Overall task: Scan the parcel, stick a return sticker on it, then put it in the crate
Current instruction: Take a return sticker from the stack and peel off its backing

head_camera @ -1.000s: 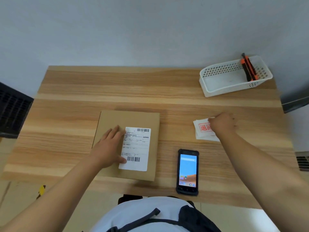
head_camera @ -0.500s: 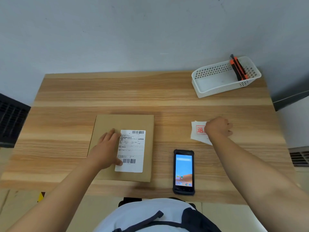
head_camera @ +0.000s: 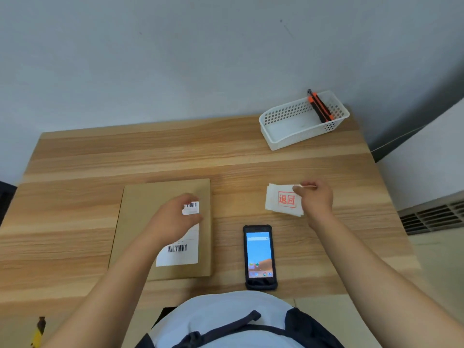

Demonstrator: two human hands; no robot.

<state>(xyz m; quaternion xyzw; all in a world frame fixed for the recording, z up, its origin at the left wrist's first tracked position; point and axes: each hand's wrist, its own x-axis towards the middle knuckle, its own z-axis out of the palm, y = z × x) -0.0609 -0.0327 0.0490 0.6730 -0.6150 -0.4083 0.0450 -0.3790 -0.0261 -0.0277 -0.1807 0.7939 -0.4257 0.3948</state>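
A flat brown cardboard parcel (head_camera: 140, 204) lies on the wooden table (head_camera: 75, 159), with a white barcode label (head_camera: 178, 254) on its right half. My left hand (head_camera: 173, 219) hovers or rests over the upper part of that label, fingers loosely curled and holding nothing. To the right lies a small stack of white return stickers (head_camera: 278, 199) with red characters. My right hand (head_camera: 317, 199) is at the stack's right edge, pinching a thin sticker sheet (head_camera: 310, 186) between thumb and finger. A black handheld scanner (head_camera: 259, 257) with a lit screen lies between parcel and stickers.
A white perforated basket (head_camera: 283, 136) holding an orange utility knife (head_camera: 320, 109) stands at the table's far right corner. Part of a dark crate (head_camera: 5, 197) shows at the left edge. A floor vent (head_camera: 431, 214) lies to the right.
My left hand has slid right over the label's top. My right hand has shifted to the stack's right edge and pinched up a sheet, uncovering the red print. The camera tilted down.
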